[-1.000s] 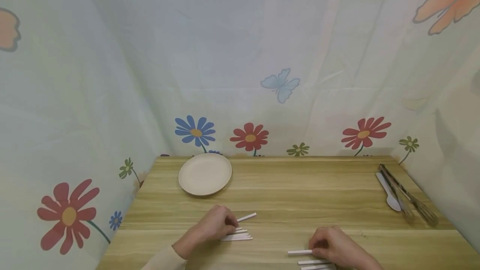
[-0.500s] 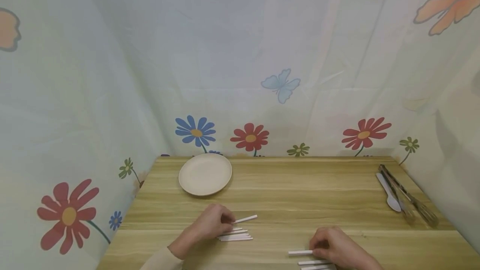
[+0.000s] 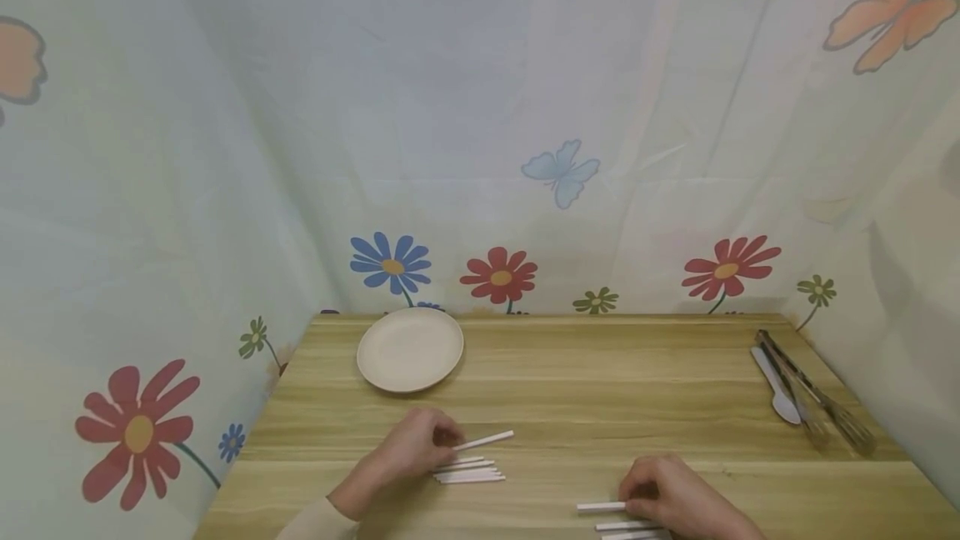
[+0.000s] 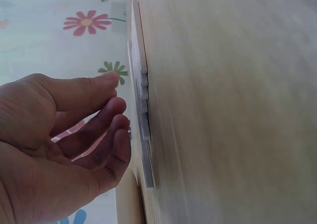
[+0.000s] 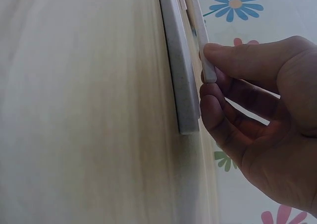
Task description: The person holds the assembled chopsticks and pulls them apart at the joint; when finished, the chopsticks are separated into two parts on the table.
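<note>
Just off the near end of a white stick (image 3: 486, 440) is my left hand (image 3: 416, 447), its fingers loosely bent and holding nothing. Several more white sticks (image 3: 472, 477) lie side by side below that one. The left wrist view shows a gap between my fingertips and the row of sticks (image 4: 141, 75) on the wood. With thumb and fingertips, my right hand (image 3: 671, 490) pinches the end of another white stick (image 3: 598, 507). In the right wrist view this stick (image 5: 201, 33) is beside a thicker-looking stick (image 5: 179, 70) on the table. More sticks (image 3: 626, 526) are partly hidden under the right hand.
A round cream plate (image 3: 410, 350) sits at the table's back left. On the right lie a white spoon (image 3: 776, 386) and a long metal utensil (image 3: 813, 392) resembling tongs. Flower-printed curtain (image 3: 450, 107) surrounds the wooden table (image 3: 585, 390) at the back and sides.
My left hand has drawn back to the left from the upper stick, so more of that stick shows. The right hand and its stick have stayed nearly still.
</note>
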Motion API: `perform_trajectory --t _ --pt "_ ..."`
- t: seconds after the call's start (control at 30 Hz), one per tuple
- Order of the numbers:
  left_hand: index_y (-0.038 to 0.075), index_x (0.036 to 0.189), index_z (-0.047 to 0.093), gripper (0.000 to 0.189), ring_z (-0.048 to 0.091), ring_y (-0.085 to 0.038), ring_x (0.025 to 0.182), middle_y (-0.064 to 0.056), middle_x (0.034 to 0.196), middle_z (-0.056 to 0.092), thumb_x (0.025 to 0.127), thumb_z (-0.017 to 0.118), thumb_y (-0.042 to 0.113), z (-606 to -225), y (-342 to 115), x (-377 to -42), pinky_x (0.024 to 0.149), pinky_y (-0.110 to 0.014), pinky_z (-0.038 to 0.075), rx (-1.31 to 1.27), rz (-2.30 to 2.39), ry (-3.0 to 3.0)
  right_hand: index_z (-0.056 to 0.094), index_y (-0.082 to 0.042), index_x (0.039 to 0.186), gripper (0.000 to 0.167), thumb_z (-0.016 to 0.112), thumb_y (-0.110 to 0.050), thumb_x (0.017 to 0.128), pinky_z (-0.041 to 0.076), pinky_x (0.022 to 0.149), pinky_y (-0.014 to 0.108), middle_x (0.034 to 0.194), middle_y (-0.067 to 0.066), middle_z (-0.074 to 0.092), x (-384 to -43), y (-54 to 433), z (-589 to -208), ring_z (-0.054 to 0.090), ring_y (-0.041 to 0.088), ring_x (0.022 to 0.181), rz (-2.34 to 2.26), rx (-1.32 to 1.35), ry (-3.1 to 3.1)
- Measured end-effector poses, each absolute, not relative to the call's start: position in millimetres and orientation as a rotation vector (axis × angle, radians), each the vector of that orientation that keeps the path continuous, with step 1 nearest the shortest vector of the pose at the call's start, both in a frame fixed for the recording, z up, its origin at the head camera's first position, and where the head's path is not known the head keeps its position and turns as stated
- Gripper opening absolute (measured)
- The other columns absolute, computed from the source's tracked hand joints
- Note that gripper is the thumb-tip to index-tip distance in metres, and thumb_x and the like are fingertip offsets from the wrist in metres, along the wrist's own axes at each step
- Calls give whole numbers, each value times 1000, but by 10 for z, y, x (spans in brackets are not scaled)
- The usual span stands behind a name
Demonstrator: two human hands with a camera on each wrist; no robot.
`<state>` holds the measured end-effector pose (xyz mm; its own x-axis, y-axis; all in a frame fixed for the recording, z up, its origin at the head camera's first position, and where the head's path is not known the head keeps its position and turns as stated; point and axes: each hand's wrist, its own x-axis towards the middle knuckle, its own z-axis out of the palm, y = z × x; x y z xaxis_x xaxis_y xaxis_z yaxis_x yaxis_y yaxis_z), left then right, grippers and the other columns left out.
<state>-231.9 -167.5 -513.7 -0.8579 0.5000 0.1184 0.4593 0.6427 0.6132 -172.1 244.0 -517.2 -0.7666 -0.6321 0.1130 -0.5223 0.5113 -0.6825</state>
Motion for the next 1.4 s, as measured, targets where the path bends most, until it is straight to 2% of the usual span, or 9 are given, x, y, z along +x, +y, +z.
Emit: perform_trajectory --t 0.4,0.63,1.07,1.4 --pt "6 96 74 25 60 -6 72 1 84 70 72 79 6 -5125 -1741 -2327 64 -20 48 775 977 2790 74 -23 90 7 74 -19 84 47 62 20 85 -15 68 -1710 2420 -5163 57 -5 78 -1119 -1001 2573" --pt "5 95 74 24 60 -8 71 0 83 69 72 80 5 -5129 -1751 -2343 63 -20 48 789 959 2802 73 -24 89 10 75 -16 83 47 61 20 83 -11 69 -1709 2416 -5174 56 -5 77 -1112 -1037 2601" --pt "4 92 73 23 59 -4 69 -2 82 69 71 81 2 -5175 -1761 -2352 62 -19 50 841 961 2780 74 -21 89 7 75 -19 82 48 63 21 83 -14 68 -1709 2423 -5160 57 -4 76 -1122 -828 2496" --pt "4 89 73 19 57 0 66 -1 78 69 71 79 0 -5198 -1759 -2367 61 -18 49 857 978 2775 74 -19 89 6 74 -17 84 47 63 21 83 -8 68 -1713 2425 -5162 57 -2 75 -1149 -787 2431"
